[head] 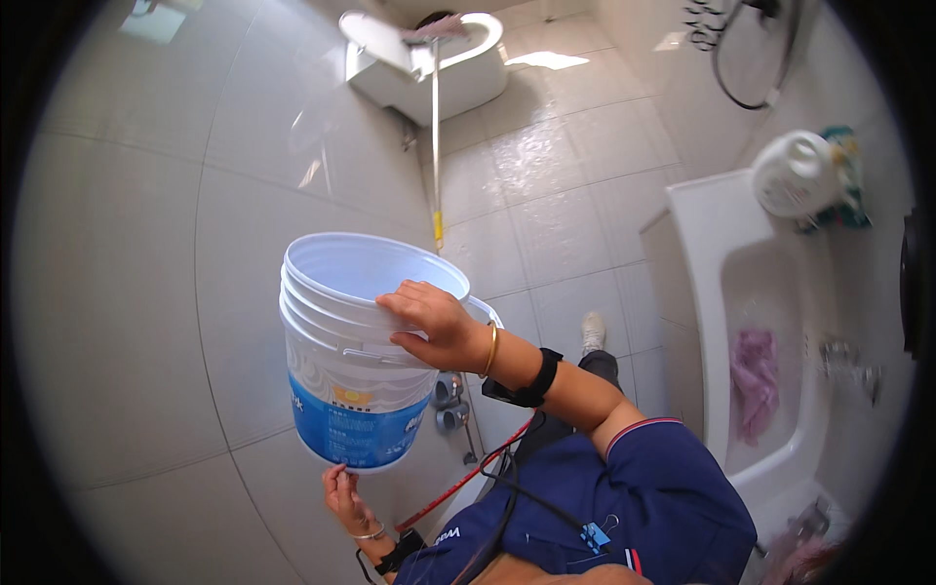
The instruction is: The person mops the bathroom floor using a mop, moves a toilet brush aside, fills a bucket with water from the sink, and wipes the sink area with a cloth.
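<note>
A white plastic paint bucket (365,380) with a blue printed band is held up before me, tilted, beside the tiled wall. Its mouth faces up and away, and the visible part of the inside is pale and bare. My right hand (435,322) grips the bucket's rim on the near right side, fingers over the edge and thumb below. Under the base, my left hand (347,501) has its fingertips at the bottom edge; part of its contact is hidden. A white bail handle (486,311) hangs on the bucket's right side.
A mop (436,139) leans against the white toilet (453,80). On the right, a bathtub (691,219) holds a pink cloth (755,384), with a white jug (793,174) on its rim. Grey slippers (450,402) and a red hose-like line (475,472) lie low beside me. The tiled floor (545,172) shines.
</note>
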### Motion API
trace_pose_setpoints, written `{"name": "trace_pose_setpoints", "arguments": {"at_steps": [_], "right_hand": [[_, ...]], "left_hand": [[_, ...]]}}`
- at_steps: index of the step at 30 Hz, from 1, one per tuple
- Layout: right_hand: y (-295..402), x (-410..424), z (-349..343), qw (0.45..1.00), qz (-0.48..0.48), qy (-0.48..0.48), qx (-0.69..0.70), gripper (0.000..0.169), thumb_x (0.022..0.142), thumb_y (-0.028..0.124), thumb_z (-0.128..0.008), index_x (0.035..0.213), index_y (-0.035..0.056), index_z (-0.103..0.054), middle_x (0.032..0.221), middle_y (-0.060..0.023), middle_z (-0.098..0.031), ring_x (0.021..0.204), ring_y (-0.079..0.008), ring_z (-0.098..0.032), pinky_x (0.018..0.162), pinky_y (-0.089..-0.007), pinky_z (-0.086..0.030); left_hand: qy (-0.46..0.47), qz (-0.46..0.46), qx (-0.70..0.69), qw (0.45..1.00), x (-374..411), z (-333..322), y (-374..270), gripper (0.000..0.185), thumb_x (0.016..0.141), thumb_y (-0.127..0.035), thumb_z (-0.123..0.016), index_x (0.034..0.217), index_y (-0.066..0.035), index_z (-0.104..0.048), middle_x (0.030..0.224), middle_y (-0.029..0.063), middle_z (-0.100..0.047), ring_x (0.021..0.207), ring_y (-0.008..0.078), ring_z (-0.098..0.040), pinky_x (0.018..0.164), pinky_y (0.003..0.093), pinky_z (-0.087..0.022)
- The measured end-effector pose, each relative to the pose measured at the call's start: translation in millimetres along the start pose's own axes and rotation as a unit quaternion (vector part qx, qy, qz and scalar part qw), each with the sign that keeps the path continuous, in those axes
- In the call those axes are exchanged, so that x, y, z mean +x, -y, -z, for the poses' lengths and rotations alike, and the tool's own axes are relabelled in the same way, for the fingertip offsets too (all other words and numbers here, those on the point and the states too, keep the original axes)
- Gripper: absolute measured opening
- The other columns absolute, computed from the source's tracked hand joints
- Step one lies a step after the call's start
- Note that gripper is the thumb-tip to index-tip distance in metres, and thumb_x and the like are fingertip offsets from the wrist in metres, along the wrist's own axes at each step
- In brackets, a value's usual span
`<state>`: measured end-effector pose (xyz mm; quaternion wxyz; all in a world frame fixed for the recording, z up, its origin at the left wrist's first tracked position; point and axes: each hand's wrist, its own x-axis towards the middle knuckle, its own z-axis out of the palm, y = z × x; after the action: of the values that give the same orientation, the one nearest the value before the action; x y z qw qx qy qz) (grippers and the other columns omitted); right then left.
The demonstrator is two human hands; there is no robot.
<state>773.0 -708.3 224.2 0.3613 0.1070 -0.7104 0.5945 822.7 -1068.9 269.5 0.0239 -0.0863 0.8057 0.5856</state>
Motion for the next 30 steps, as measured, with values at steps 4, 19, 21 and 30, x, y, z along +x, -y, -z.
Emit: {"name": "trace_pose_setpoints", "arguments": {"at_steps": [4, 19, 21, 30], "right_hand": [[75.8, -16.0, 20.1, 0.987, 0.042, -0.040, -0.150, 0.045, 0.062, -0.001, -0.060, 0.104, -0.0029, -0.047, 0.084, -0.0149, -0.054, 0.077, -0.0306, -0.052, 0.067, -0.0364, -0.042], [392.8, -88.7, 101.7, 0.747, -0.043, -0.187, -0.637, 0.027, 0.070, 0.001, -0.056, 0.097, 0.0000, -0.054, 0.092, -0.0159, -0.056, 0.087, -0.0325, -0.052, 0.080, -0.0377, -0.042], [412.6, -115.5, 130.4, 0.708, -0.058, -0.208, -0.673, 0.026, 0.070, -0.003, -0.056, 0.096, -0.0018, -0.055, 0.089, -0.0159, -0.055, 0.081, -0.0313, -0.052, 0.073, -0.0356, -0.045], [455.0, -129.9, 199.5, 0.630, -0.088, -0.197, -0.746, 0.025, 0.067, -0.001, -0.057, 0.092, 0.0011, -0.057, 0.082, -0.0137, -0.054, 0.082, -0.0301, -0.052, 0.073, -0.0367, -0.044]], "left_hand": [[0.091, -0.046, -0.098, 0.990, 27.6, -13.2, 15.2, 0.010, 0.078, -0.013, -0.053, 0.086, -0.006, -0.054, 0.085, -0.0003, -0.045, 0.079, 0.0087, -0.041, 0.073, 0.0213, -0.033], [0.601, -0.093, -0.163, 0.777, -22.5, -113.3, -69.7, 0.019, 0.080, -0.010, -0.052, 0.095, 0.001, -0.055, 0.085, 0.0045, -0.055, 0.079, 0.0107, -0.050, 0.072, 0.0220, -0.040], [0.667, -0.075, -0.137, 0.729, -47.8, -152.9, -69.1, 0.019, 0.079, -0.007, -0.053, 0.096, 0.001, -0.054, 0.083, 0.0021, -0.053, 0.076, 0.0084, -0.047, 0.069, 0.0202, -0.037], [0.777, 0.015, -0.117, 0.618, -121.0, -272.5, -87.8, 0.014, 0.078, -0.014, -0.058, 0.085, -0.005, -0.050, 0.080, 0.0019, -0.053, 0.075, 0.0105, -0.050, 0.070, 0.0236, -0.040]]}}
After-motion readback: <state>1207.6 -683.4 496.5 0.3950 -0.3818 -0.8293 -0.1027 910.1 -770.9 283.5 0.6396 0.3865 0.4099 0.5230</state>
